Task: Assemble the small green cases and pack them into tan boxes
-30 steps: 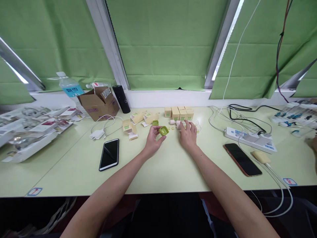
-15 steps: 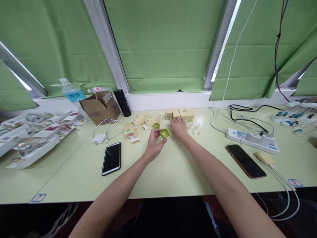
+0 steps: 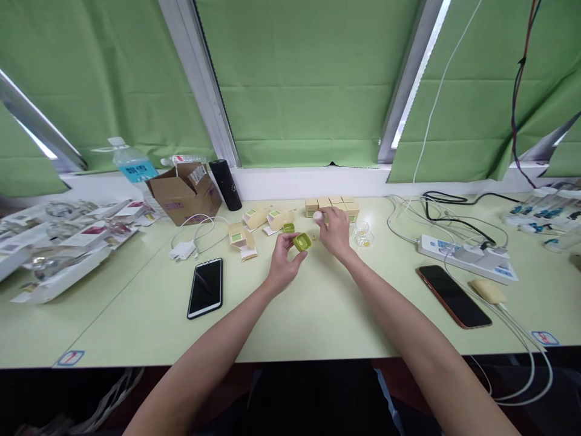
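My left hand [image 3: 284, 263] is closed on a small square green container [image 3: 302, 241], its open top tilted toward me. My right hand [image 3: 333, 232] is raised just above the table in front of the row of small cream boxes [image 3: 311, 206]. Its fingers are drawn together at the tips, and what they hold, if anything, I cannot make out. A tiny yellowish piece [image 3: 314, 237] lies between the hands. Behind the left hand sits a second green container [image 3: 288, 227]. Clear round dishes [image 3: 364, 238] with yellow bits lie right of the right hand.
Opened cream cartons [image 3: 241, 239] lie left of the hands. A white-framed phone [image 3: 205, 288] is at left, a dark phone [image 3: 452, 297] at right near a power strip [image 3: 467, 259] and cables. Behind stand a brown cardboard box [image 3: 185, 197] and black bottle [image 3: 226, 184]. White trays [image 3: 68, 266] fill the far left.
My right hand has lifted a little and turned, away from the front of the cream boxes, uncovering the tiny piece on the table. The left hand still holds the green container in nearly the same place.
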The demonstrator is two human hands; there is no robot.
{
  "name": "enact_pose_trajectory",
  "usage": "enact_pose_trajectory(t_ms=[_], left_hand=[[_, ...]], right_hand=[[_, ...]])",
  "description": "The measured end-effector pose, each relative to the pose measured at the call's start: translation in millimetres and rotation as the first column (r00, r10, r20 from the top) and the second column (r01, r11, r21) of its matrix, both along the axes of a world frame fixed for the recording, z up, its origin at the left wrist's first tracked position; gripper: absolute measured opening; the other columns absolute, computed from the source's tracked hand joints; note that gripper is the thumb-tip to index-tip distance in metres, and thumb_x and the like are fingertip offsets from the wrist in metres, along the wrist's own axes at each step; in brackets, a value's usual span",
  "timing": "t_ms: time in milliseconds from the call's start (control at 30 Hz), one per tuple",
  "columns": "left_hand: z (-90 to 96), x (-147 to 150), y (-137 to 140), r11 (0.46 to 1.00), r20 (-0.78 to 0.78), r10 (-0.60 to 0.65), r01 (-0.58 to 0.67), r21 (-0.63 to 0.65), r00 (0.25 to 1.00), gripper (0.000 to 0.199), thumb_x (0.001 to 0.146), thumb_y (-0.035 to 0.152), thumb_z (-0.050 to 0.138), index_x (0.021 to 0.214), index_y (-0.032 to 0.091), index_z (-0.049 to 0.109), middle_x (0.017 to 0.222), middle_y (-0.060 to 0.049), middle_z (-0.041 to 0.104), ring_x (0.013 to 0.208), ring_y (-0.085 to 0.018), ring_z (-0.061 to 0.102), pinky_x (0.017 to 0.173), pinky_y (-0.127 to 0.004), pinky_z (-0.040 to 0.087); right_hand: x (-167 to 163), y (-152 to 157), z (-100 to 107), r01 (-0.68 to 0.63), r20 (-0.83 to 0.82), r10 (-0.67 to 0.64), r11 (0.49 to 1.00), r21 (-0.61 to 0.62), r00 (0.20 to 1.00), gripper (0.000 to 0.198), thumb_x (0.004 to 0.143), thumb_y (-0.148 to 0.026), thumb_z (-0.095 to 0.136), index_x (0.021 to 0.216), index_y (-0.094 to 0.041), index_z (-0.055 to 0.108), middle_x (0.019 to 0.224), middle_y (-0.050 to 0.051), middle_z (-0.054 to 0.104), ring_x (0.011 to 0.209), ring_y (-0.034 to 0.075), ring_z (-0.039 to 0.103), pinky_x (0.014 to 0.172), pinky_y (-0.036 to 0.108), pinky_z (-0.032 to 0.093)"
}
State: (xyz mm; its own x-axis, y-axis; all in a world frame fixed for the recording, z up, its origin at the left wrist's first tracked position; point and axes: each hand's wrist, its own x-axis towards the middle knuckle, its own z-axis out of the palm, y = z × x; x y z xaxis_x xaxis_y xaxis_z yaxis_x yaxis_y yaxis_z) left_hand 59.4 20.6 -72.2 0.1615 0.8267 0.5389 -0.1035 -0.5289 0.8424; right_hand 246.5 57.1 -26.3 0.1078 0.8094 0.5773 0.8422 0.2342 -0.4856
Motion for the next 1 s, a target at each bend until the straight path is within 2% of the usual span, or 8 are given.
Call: enact_pose_trajectory(t_ms=[33, 67, 133, 233, 333, 433, 667, 1000], left_hand=[[0.4, 0.4, -0.2, 1.0, 0.002, 0.009, -0.009, 0.007, 1.0, 0.05, 0.087, 0.044, 0.081, 0.123, 0.023, 0.054, 0.133, -0.014, 0.065, 0.127, -0.026, 0.064, 0.117, -0.05, 0.047], [0.9, 0.7, -0.6, 1.0, 0.003, 0.017, -0.017, 0.014, 1.0, 0.049, 0.088, 0.043, 0.081, 0.124, 0.023, 0.055, 0.133, -0.013, 0.065, 0.126, -0.026, 0.065, 0.117, -0.05, 0.047], [1.5, 1.2, -1.2, 0.999, 0.0, 0.022, -0.022, 0.031, 1.0, 0.048, 0.089, 0.042, 0.08, 0.125, 0.023, 0.055, 0.13, -0.012, 0.065, 0.124, -0.025, 0.065, 0.115, -0.049, 0.049], [1.4, 1.5, -1.3, 0.998, -0.025, 0.024, -0.023, 0.051, 0.999, 0.047, 0.091, 0.042, 0.077, 0.129, 0.024, 0.056, 0.128, -0.011, 0.064, 0.122, -0.025, 0.065, 0.113, -0.047, 0.052], [0.9, 1.5, -0.2, 0.997, -0.068, 0.05, -0.045, 0.068, 0.996, 0.046, 0.095, 0.043, 0.073, 0.134, 0.025, 0.056, 0.133, -0.011, 0.062, 0.123, -0.025, 0.065, 0.113, -0.047, 0.052], [1.0, 0.8, 1.8, 0.989, -0.11, 0.097, -0.083, 0.122, 0.989, 0.044, 0.099, 0.045, 0.068, 0.138, 0.027, 0.058, 0.137, -0.012, 0.058, 0.126, -0.025, 0.062, 0.112, -0.045, 0.053], [1.7, -3.4, 3.4, 0.97, -0.198, 0.13, -0.083, 0.227, 0.972, 0.045, 0.104, 0.045, 0.058, 0.147, 0.031, 0.056, 0.145, -0.014, 0.053, 0.137, -0.027, 0.055, 0.104, -0.04, 0.057], [8.6, -4.3, -5.5, 0.972, -0.303, 0.095, -0.023, 0.232, 0.948, 0.048, 0.107, 0.042, 0.053, 0.152, 0.029, 0.053, 0.154, -0.013, 0.056, 0.149, -0.029, 0.05, 0.118, -0.049, 0.048]], right_hand=[[0.2, -7.7, 0.0, -0.063, -0.21, 0.075, 0.996, 0.062, 0.975, 0.024, 0.099, -0.026, 0.058, 0.121, -0.021, 0.066, 0.128, 0.013, 0.072, 0.12, 0.029, 0.062, 0.102, 0.045, 0.046], [-0.2, -16.2, -0.9, -0.129, -0.407, 0.165, 0.985, 0.115, 0.898, 0.023, 0.098, -0.033, 0.062, 0.119, -0.023, 0.064, 0.124, 0.011, 0.073, 0.116, 0.027, 0.065, 0.098, 0.044, 0.051], [-2.5, -34.5, -4.8, -0.263, -0.694, 0.314, 0.947, 0.182, 0.648, 0.034, 0.092, -0.047, 0.072, 0.116, -0.025, 0.06, 0.113, 0.008, 0.077, 0.105, 0.024, 0.071, 0.089, 0.041, 0.057], [-8.2, -58.5, -12.1, -0.405, -0.869, 0.354, 0.892, 0.202, 0.345, 0.049, 0.081, -0.055, 0.085, 0.112, -0.026, 0.06, 0.098, 0.004, 0.079, 0.089, 0.022, 0.076, 0.082, 0.039, 0.06], [-12.6, -69.6, -16.7, -0.459, -0.925, 0.32, 0.866, 0.197, 0.207, 0.055, 0.074, -0.056, 0.091, 0.11, -0.025, 0.065, 0.094, 0.004, 0.081, 0.082, 0.021, 0.077, 0.079, 0.038, 0.061], [-13.6, -68.9, -19.2, -0.475, -0.939, 0.295, 0.861, 0.18, 0.179, 0.057, 0.07, -0.056, 0.094, 0.11, -0.024, 0.069, 0.095, 0.006, 0.082, 0.083, 0.022, 0.077, 0.078, 0.038, 0.062], [-13.1, -66.4, -20.8, -0.494, -0.926, 0.289, 0.858, 0.138, 0.243, 0.053, 0.068, -0.057, 0.094, 0.102, -0.022, 0.074, 0.091, 0.005, 0.08, 0.082, 0.02, 0.072, 0.072, 0.035, 0.059], [-17.1, -71.3, -15.6, -0.512, -0.911, 0.284, 0.853, 0.098, 0.299, 0.05, 0.067, -0.061, 0.092, 0.095, -0.021, 0.079, 0.089, 0.004, 0.077, 0.072, 0.016, 0.063, 0.065, 0.033, 0.056]])
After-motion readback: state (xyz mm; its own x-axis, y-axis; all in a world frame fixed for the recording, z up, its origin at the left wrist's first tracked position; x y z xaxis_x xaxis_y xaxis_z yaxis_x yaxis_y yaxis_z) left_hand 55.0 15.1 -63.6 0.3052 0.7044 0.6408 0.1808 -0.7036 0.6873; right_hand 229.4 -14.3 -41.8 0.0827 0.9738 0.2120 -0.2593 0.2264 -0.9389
